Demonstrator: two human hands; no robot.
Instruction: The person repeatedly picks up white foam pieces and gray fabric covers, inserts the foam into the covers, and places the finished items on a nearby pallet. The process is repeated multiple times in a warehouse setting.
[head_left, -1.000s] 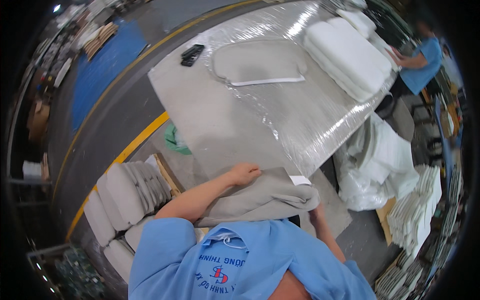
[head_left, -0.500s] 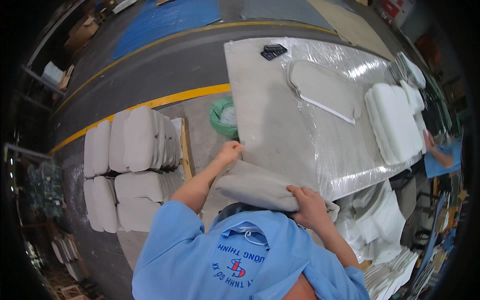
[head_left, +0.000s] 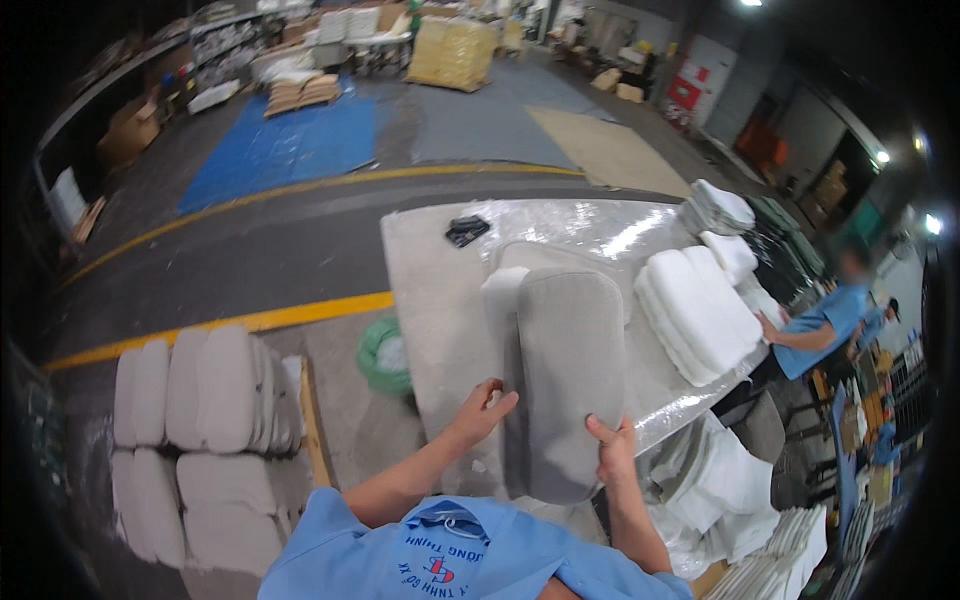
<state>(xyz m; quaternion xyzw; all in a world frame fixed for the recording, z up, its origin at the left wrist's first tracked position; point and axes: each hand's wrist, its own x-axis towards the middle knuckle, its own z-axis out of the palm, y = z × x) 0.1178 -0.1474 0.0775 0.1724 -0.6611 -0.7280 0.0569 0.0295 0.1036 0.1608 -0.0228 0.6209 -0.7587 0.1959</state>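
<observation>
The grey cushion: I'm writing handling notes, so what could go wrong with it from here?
Its grip could slip: the right hand holds the grey cushion by one edge, and whether the left hand touches it is unclear.

In view, its far end overlaps the flat grey piece on the table, so lowering it there might shift that piece.

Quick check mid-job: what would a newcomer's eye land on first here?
Probably the long grey cushion mid-view, with the right hand gripping its right edge. Next, the bright white padding piled on the right side of the plastic-covered table. Then the vivid blue mat on the floor at upper left.
</observation>
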